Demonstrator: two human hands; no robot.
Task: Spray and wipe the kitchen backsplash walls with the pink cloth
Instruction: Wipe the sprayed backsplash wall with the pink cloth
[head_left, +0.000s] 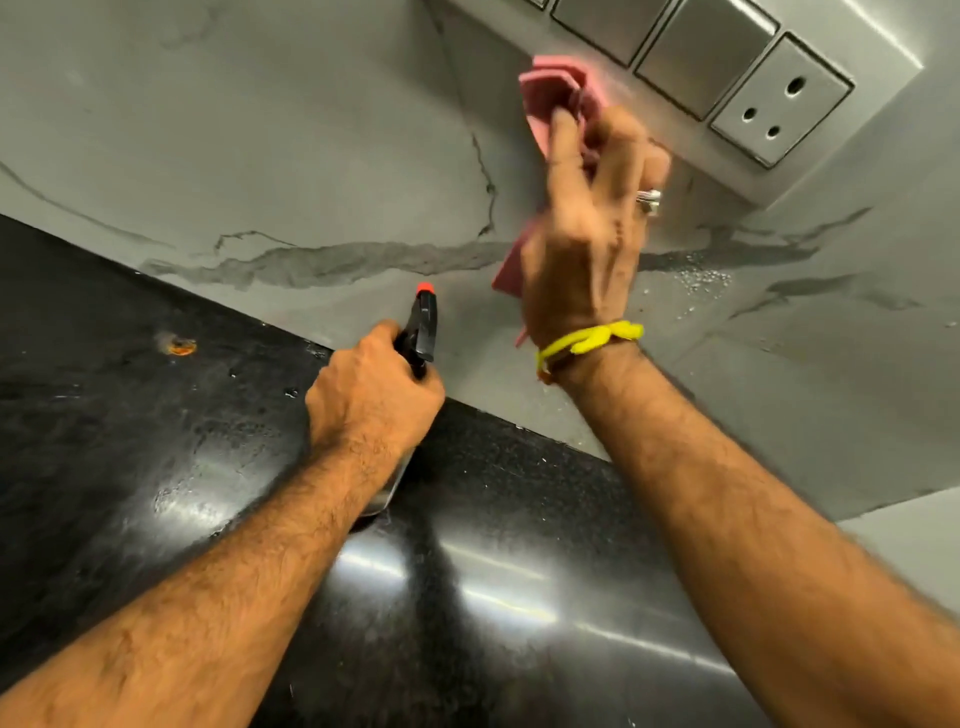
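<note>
both hands busy: our right hand (587, 244) bunches the pink cloth (558, 98) on the backsplash (311, 156); unwiped droplets (701, 280) lie just right; left hand (371, 395) grips the spray bottle (423, 327).

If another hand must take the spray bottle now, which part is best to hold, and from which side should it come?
Probably the black head just below the red nozzle tip of the spray bottle, approached from the right. The left hand wraps the neck and hides the body, so only the head shows, and it points at the backsplash wall, which blocks the front.

Bright glare streaks the countertop (467, 587); right hand (587, 249) motion-blurred, edges bowed.
</note>
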